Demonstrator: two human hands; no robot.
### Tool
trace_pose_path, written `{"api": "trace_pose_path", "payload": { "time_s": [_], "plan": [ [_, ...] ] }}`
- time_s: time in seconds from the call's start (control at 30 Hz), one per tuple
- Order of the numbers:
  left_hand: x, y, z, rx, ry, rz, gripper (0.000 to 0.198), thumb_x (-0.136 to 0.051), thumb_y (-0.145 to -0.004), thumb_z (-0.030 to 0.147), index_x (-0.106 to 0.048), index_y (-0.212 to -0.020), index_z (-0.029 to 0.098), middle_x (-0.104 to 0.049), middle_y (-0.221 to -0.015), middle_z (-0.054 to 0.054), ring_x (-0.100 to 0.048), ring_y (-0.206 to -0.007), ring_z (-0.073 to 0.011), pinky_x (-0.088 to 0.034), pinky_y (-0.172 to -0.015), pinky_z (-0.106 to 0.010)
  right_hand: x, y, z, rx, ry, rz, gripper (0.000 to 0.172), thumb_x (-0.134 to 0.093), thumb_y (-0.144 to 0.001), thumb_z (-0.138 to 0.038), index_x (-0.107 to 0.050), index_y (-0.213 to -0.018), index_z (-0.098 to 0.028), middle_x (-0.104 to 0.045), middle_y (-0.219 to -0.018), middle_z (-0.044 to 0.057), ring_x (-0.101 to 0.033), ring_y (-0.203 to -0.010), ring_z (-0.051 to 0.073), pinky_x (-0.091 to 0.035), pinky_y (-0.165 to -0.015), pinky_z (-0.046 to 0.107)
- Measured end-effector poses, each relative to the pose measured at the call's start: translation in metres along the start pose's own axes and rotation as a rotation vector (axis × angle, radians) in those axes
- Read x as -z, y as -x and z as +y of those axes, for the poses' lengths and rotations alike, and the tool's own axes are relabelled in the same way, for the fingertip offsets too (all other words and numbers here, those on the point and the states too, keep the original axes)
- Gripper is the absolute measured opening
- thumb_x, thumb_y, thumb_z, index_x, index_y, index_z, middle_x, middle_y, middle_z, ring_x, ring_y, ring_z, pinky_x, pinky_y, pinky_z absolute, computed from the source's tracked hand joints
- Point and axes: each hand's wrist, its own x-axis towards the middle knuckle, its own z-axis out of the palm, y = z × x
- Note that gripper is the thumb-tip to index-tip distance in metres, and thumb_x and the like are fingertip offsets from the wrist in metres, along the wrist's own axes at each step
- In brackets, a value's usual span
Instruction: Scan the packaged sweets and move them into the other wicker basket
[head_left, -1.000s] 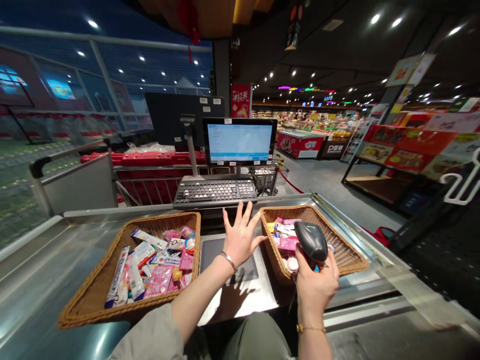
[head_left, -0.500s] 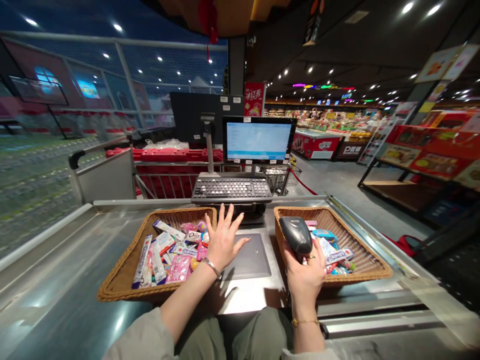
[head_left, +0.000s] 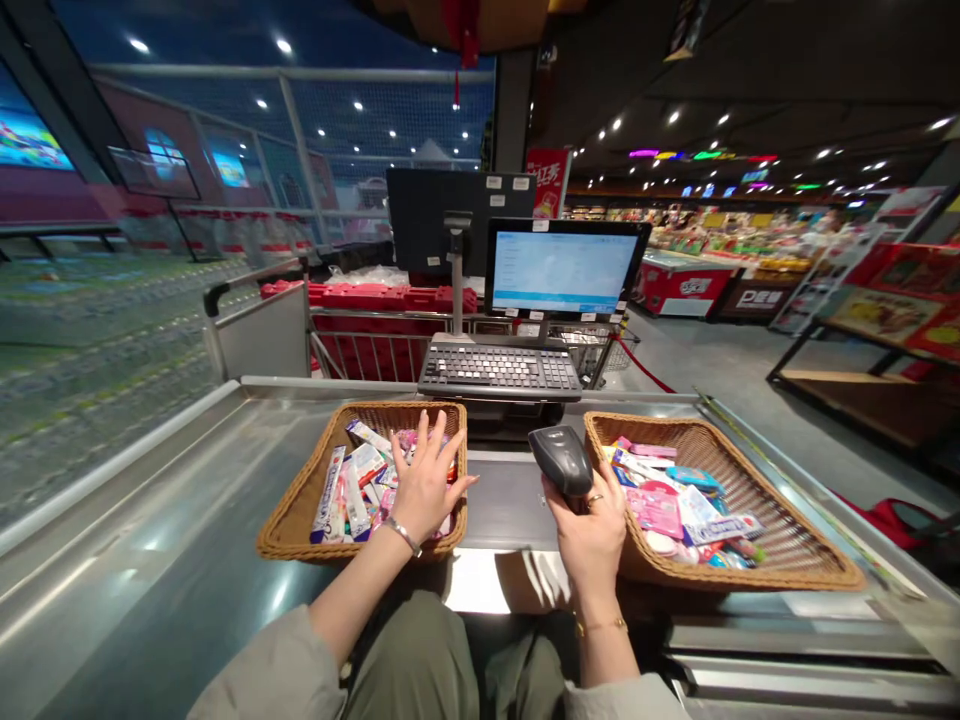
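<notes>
My left hand (head_left: 426, 485), fingers spread, hovers above the right part of the left wicker basket (head_left: 289, 510). Small packaged sweets (head_left: 352, 500) fill the basket, and some are hidden under the hand. Nothing shows in its fingers. My right hand (head_left: 592, 535) is wrapped round the handle of a dark grey barcode scanner (head_left: 562, 458), held over the counter beside the right wicker basket (head_left: 795, 535). That basket holds more packets, among them a pink packet (head_left: 654, 510) and a white-and-blue stick pack (head_left: 721, 530).
Between the baskets a flat grey scanner plate (head_left: 504, 500) is set in the metal counter (head_left: 217, 500). Behind stand a keyboard (head_left: 501, 368) and a lit monitor (head_left: 564, 268). A metal cart (head_left: 259, 325) stands beyond the counter at left.
The view has turned left, shifting the scene rightward. My left hand has moved left over its basket, and my right hand has carried the scanner left, away from the right basket.
</notes>
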Motion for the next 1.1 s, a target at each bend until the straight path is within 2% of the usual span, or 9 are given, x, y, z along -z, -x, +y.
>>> {"api": "trace_pose_path", "payload": {
  "time_s": [0.23,0.53,0.87,1.1],
  "plan": [
    [0.001,0.015,-0.032,0.043,-0.033,-0.043,0.059,-0.057,-0.09,0.047,-0.045,-0.145,0.026,-0.023,-0.161,-0.01,-0.013,-0.15,-0.035,-0.003,-0.114,-0.071,-0.018,0.01,0.004,0.043,-0.013,-0.122,0.037,-0.069,-0.078,-0.051,-0.074,-0.098,-0.02,-0.071,-0.113,0.01,-0.047,-0.131,0.033,-0.036,-0.109,0.056],
    [0.002,0.029,-0.068,0.083,-0.075,-0.158,0.059,-0.059,-0.089,0.047,-0.045,-0.144,0.03,-0.02,-0.162,-0.008,-0.01,-0.15,-0.0358,-0.003,-0.114,-0.073,-0.034,0.025,-0.002,0.112,-0.018,-0.252,0.023,-0.07,-0.077,-0.043,-0.074,-0.09,-0.024,-0.07,-0.115,0.007,-0.047,-0.131,0.034,-0.038,-0.106,0.059],
    [0.001,0.039,-0.109,0.091,-0.122,-0.299,0.069,-0.073,-0.079,0.045,-0.048,-0.142,0.031,-0.022,-0.162,-0.009,-0.01,-0.15,-0.0381,-0.002,-0.111,-0.076,-0.043,0.035,0.0,0.139,-0.022,-0.293,0.02,-0.07,-0.077,-0.039,-0.073,-0.09,-0.024,-0.07,-0.115,0.007,-0.048,-0.131,0.034,-0.039,-0.104,0.059],
    [-0.005,0.042,-0.129,0.038,-0.127,-0.431,0.079,-0.082,-0.067,0.048,-0.052,-0.139,0.032,-0.024,-0.161,-0.01,-0.008,-0.15,-0.0412,0.006,-0.108,-0.078,-0.048,0.038,-0.001,0.138,-0.016,-0.29,0.023,-0.07,-0.077,-0.043,-0.073,-0.089,-0.024,-0.071,-0.113,0.008,-0.048,-0.13,0.034,-0.04,-0.104,0.059]
  ]
}}
